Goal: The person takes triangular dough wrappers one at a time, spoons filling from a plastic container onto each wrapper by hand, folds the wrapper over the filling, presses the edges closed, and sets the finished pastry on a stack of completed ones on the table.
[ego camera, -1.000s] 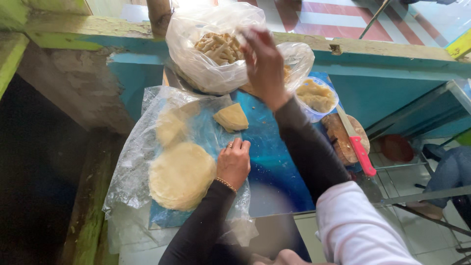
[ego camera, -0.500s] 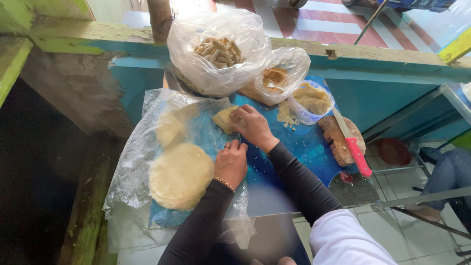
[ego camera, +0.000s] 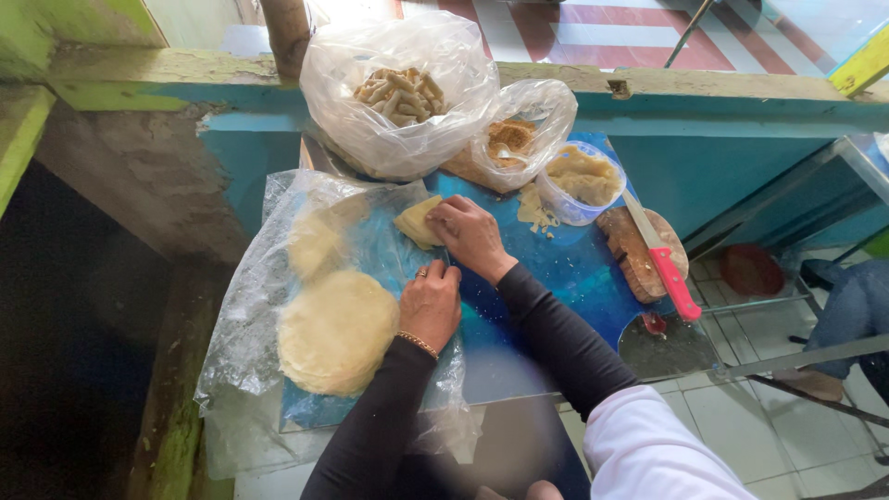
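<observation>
My right hand (ego camera: 472,236) lies over a small folded pale wrapper (ego camera: 416,222) on the blue tabletop (ego camera: 565,278), its fingers pressing on the wrapper's right side. Just below it, my left hand (ego camera: 431,302) rests with curled fingers on a clear plastic sheet (ego camera: 250,352). To its left on that sheet is a stack of round pale wrappers (ego camera: 335,330), with a second, thinner round wrapper (ego camera: 315,243) behind the stack. Both arms wear dark sleeves.
At the back stand a big clear bag of small rolls (ego camera: 398,93), a smaller bag of brown filling (ego camera: 514,139) and a plastic tub of pale filling (ego camera: 579,181). A red-handled knife (ego camera: 662,259) lies on a wooden board (ego camera: 634,250) at the right. A tiled floor shows below.
My right hand came down from the bags at the back onto the folded wrapper and now presses it. My left hand has stayed by the wrapper stack.
</observation>
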